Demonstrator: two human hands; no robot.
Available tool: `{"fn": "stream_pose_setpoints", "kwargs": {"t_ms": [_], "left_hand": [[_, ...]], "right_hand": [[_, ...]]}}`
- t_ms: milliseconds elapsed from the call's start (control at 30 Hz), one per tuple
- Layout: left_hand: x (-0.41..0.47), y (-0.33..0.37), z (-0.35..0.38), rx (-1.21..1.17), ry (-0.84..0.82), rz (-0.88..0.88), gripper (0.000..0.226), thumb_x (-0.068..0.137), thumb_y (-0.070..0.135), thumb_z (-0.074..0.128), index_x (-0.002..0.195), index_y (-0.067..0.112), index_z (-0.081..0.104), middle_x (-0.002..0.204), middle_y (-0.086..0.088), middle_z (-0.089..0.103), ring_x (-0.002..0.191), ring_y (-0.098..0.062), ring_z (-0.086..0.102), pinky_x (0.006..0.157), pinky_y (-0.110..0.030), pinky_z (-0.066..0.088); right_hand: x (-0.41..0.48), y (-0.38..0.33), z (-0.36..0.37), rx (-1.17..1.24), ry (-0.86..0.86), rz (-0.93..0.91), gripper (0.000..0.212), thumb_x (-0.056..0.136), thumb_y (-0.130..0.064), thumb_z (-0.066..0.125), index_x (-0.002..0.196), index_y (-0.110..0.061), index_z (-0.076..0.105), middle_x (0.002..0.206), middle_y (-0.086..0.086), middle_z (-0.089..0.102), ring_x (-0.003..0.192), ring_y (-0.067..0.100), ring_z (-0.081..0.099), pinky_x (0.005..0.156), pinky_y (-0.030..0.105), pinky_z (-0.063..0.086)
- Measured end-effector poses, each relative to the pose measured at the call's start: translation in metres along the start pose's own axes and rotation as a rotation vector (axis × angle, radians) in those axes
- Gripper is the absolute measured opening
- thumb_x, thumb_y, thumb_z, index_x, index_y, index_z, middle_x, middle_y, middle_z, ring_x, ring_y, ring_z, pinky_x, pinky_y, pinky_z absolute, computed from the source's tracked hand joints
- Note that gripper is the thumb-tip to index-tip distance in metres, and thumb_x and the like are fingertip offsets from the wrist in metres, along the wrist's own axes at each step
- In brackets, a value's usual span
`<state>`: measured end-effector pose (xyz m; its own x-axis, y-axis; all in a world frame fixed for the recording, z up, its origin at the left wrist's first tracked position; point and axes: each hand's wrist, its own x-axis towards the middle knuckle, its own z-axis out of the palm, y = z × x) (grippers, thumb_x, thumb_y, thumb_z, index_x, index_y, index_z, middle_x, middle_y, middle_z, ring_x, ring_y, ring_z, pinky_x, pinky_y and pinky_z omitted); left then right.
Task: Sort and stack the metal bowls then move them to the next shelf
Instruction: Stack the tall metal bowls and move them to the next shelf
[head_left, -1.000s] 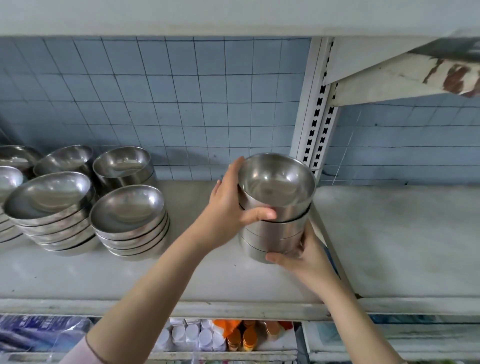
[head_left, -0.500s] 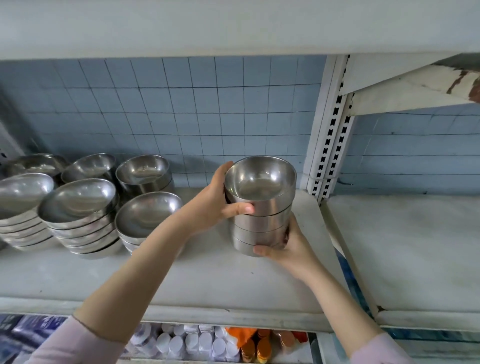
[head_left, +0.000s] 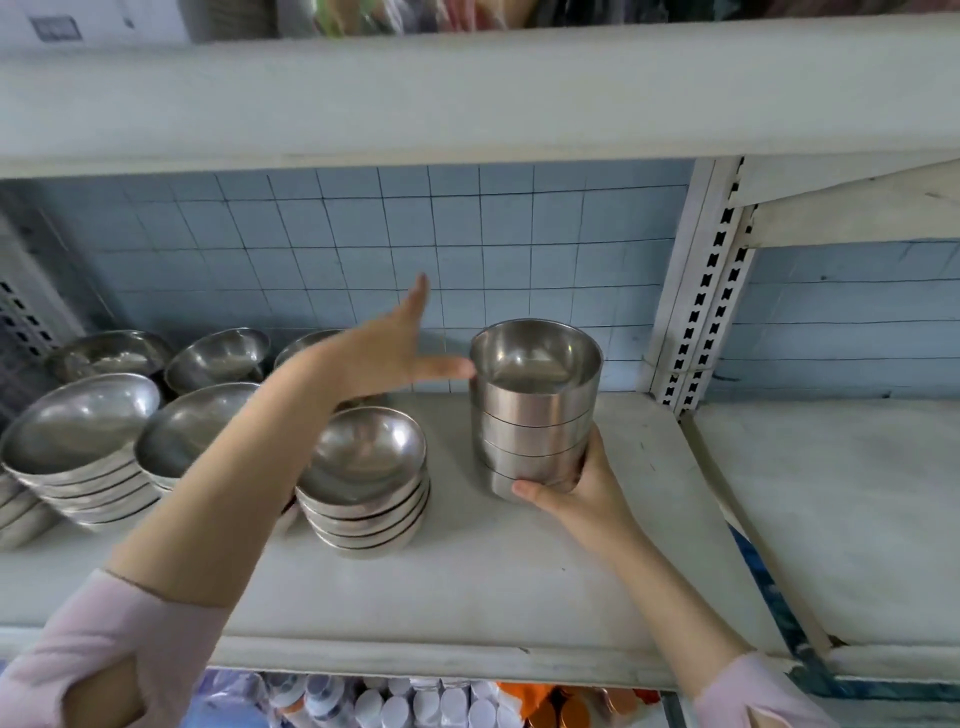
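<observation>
Left hand (head_left: 379, 348) lifted off bowl stack (head_left: 535, 410), right hand (head_left: 582, 493) gripping base, perhaps resting on shelf (head_left: 467, 587)

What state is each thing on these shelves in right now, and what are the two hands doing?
Straight-sided bowl stack: nested, upright, held at its base.
Right hand: gripping that stack's base.
Left hand: open, fingers spread, thumb tip at the stack's rim.
Shallow bowl stack: nested, resting on the shelf.
Left shallow stacks: nested, tilted.
Right-hand shelf: bare.

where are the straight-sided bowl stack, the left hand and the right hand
straight-sided bowl stack (head_left: 535, 415): head view, outer wall of the stack
left hand (head_left: 382, 353): head view, back of the open hand
right hand (head_left: 587, 493): head view, back of the hand at the stack's base
</observation>
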<state>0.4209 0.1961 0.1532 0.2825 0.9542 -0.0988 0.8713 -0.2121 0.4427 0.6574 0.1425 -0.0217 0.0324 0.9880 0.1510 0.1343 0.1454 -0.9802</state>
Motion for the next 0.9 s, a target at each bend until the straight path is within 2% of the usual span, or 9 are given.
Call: {"fn": "stream_pose_setpoints", "kwargs": {"t_ms": [67,133,267,333,400,500,633,767,900], "left_hand": [[-0.001,-0.018,-0.025,0.064,0.121,-0.112,0.121,0.074,0.07,0.061,0.154,0.026,-0.018,0.165,0.0,0.002,0.15,-0.025,0.016,0.119,-0.043,0.017],[0.006,-0.044,-0.038,0.176,0.115,-0.25,0.116,0.08,0.067,0.06,0.156,0.017,-0.012,0.166,-0.004,0.001,0.151,-0.028,0.014,0.119,-0.044,0.018],[0.031,-0.086,-0.035,0.358,-0.039,-0.447,0.134,0.059,0.09,0.048,0.155,0.004,0.008,0.16,-0.017,0.017,0.143,-0.037,0.028,0.114,-0.05,0.031],[0.04,-0.096,-0.03,0.401,-0.104,-0.509,0.139,0.055,0.094,0.043,0.155,0.005,0.008,0.159,-0.017,0.022,0.142,-0.037,0.032,0.113,-0.047,0.032],[0.046,-0.096,-0.027,0.381,-0.12,-0.519,0.132,0.062,0.09,0.048,0.155,0.004,0.007,0.159,-0.016,0.025,0.14,-0.037,0.036,0.111,-0.043,0.033],[0.052,-0.093,-0.024,0.34,-0.139,-0.53,0.13,0.068,0.085,0.051,0.155,0.003,0.001,0.162,-0.014,0.017,0.139,-0.036,0.037,0.11,-0.04,0.034],[0.059,-0.108,-0.02,0.221,-0.078,-0.554,0.167,0.028,0.096,0.056,0.155,0.003,-0.001,0.155,-0.02,0.032,0.131,-0.038,0.045,0.103,-0.041,0.041],[0.058,-0.108,-0.027,0.059,0.119,-0.546,0.14,0.055,0.079,0.072,0.152,0.001,0.009,0.148,-0.022,0.041,0.128,-0.04,0.047,0.102,-0.047,0.044],[0.038,-0.085,-0.052,0.032,0.202,-0.478,0.114,0.062,0.074,0.07,0.141,-0.001,0.032,0.116,-0.017,0.061,0.089,-0.029,0.057,0.078,-0.038,0.047]], "right_hand": [[0.005,-0.001,0.008,0.012,0.018,0.003,0.081,0.061,-0.012,0.094,0.12,-0.036,0.045,0.118,-0.019,0.064,0.108,-0.004,0.062,0.084,0.012,0.048],[0.009,-0.002,0.017,0.025,0.028,0.005,0.085,0.058,-0.017,0.095,0.123,-0.038,0.044,0.121,-0.017,0.064,0.111,-0.003,0.062,0.089,0.017,0.05],[0.015,0.005,0.029,0.078,0.073,0.006,0.089,0.056,-0.016,0.093,0.128,-0.035,0.046,0.126,-0.006,0.066,0.119,0.016,0.063,0.102,0.049,0.051],[0.014,0.008,0.032,0.083,0.1,0.001,0.092,0.056,-0.015,0.093,0.132,-0.033,0.045,0.127,-0.005,0.066,0.119,0.018,0.063,0.102,0.051,0.05],[0.015,0.01,0.034,0.075,0.125,0.0,0.094,0.054,-0.016,0.094,0.133,-0.032,0.044,0.126,-0.005,0.066,0.118,0.018,0.064,0.102,0.051,0.051],[0.016,0.012,0.034,0.077,0.139,-0.002,0.094,0.054,-0.015,0.094,0.133,-0.031,0.045,0.124,-0.006,0.067,0.115,0.016,0.065,0.1,0.05,0.052],[0.017,0.014,0.034,0.074,0.138,-0.009,0.098,0.054,-0.015,0.095,0.136,-0.031,0.043,0.126,-0.006,0.067,0.116,0.015,0.064,0.1,0.049,0.052],[0.018,0.015,0.034,0.058,0.14,-0.015,0.096,0.054,-0.018,0.095,0.134,-0.031,0.044,0.126,-0.007,0.066,0.116,0.014,0.064,0.1,0.048,0.052],[0.018,0.015,0.033,0.057,0.135,-0.032,0.092,0.056,-0.015,0.094,0.132,-0.031,0.045,0.123,-0.009,0.067,0.114,0.012,0.065,0.099,0.045,0.053]]}}
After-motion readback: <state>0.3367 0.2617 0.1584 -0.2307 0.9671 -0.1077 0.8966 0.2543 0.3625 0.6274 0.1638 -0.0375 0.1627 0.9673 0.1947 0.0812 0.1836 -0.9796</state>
